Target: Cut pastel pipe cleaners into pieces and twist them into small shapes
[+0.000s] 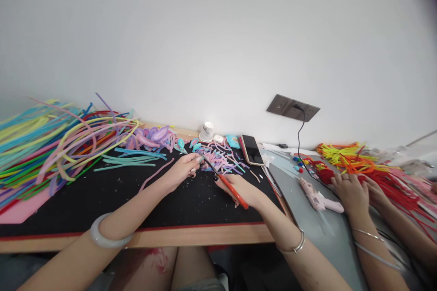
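My right hand [235, 188] is wrapped round a red-handled hand tool [234, 191] with a slim dark metal front end. Whether it is scissors or pliers I cannot tell. Its tip points up and left, reaching the fingertips of my left hand [186, 168]. The left fingers are pinched together; what they hold is too small to make out. Just beyond both hands lies a heap of short pastel chenille stem pieces [220, 157]. A single mauve chenille stem [157, 173] lies left of my left hand on the black mat [123, 200].
Long coloured chenille stems [68, 145] pile up at the left, beside teal stems [131, 160]. A paper cup [206, 132] and a phone [252, 150] are at the back. On the right, a co-worker's hands [355, 188] touch red material near a pink glue gun [317, 198] and a cord [299, 141].
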`<act>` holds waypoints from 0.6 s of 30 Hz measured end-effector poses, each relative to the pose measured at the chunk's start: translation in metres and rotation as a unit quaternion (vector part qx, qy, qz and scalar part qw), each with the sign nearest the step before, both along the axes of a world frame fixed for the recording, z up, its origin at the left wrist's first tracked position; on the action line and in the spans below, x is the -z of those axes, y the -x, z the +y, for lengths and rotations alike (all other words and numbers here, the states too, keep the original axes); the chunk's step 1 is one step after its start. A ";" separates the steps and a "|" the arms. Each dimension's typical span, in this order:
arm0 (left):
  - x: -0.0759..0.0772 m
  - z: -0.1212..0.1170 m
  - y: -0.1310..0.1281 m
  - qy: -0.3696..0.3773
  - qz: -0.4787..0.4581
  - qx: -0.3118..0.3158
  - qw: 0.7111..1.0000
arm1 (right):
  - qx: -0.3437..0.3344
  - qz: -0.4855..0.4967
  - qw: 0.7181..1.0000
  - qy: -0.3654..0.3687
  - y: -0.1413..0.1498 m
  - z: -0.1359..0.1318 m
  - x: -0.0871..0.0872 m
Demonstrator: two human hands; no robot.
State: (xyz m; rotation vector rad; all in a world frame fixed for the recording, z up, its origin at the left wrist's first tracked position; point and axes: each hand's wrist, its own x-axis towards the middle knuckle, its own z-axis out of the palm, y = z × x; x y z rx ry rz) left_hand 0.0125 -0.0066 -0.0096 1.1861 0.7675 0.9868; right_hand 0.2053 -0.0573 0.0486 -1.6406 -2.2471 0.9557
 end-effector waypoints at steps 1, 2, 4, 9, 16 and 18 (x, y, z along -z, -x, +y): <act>0.000 0.000 0.000 -0.004 0.004 0.006 1.000 | 0.001 0.006 1.000 -0.009 0.001 0.000 0.002; 0.001 0.000 0.000 -0.006 0.007 0.012 1.000 | 0.004 0.015 1.000 -0.020 0.003 0.000 0.003; 0.002 0.001 -0.001 -0.008 0.011 0.022 1.000 | 0.008 0.030 0.999 -0.038 0.004 0.000 0.007; 0.004 0.002 -0.001 -0.002 0.006 0.022 1.000 | 0.015 0.036 0.992 -0.123 0.004 -0.001 0.017; 0.001 0.000 -0.001 0.004 0.000 0.002 1.000 | 0.022 0.006 0.957 -0.290 -0.003 0.005 0.030; 0.000 -0.001 -0.001 0.005 0.004 0.004 1.000 | 0.003 -0.005 0.954 -0.299 -0.005 0.006 0.032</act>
